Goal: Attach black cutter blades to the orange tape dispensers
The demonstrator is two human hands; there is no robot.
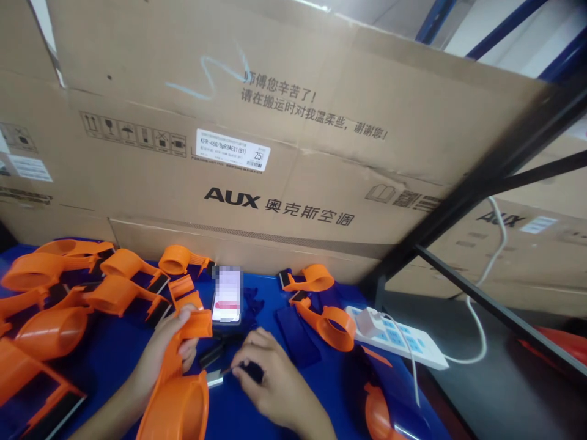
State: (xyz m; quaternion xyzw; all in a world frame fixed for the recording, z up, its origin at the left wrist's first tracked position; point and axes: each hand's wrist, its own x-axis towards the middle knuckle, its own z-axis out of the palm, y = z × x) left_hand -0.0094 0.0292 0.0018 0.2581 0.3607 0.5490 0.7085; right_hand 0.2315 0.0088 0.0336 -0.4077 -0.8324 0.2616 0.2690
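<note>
"So, far left?"

"One group of orange ringed parts, several with black-faced ends, crowded on a blue table."

"Next, the left hand?"

"Closed, fingers wrapped around the arm of one orange holder; no visible slack."

"Position and axis of that holder?"

"Raised in front of the group, at lower centre-left. Long axis runs away from the wearer, leaning right: ring end nearest, at the bottom edge; flat tab end farther off, towards the cardboard box, its tip turned right."

"Then?"

"One small silvery piece, just beside the holder's ring. One lit phone, beyond both hands."

"Right hand?"

"Narrow pinch, thumb and forefinger on a thin dark piece. That piece points left, its far end at the silvery piece; whether they are joined, cannot tell."

"Far right?"

"Two orange ringed pieces, near each other; one white power strip with a plug inserted."
</note>
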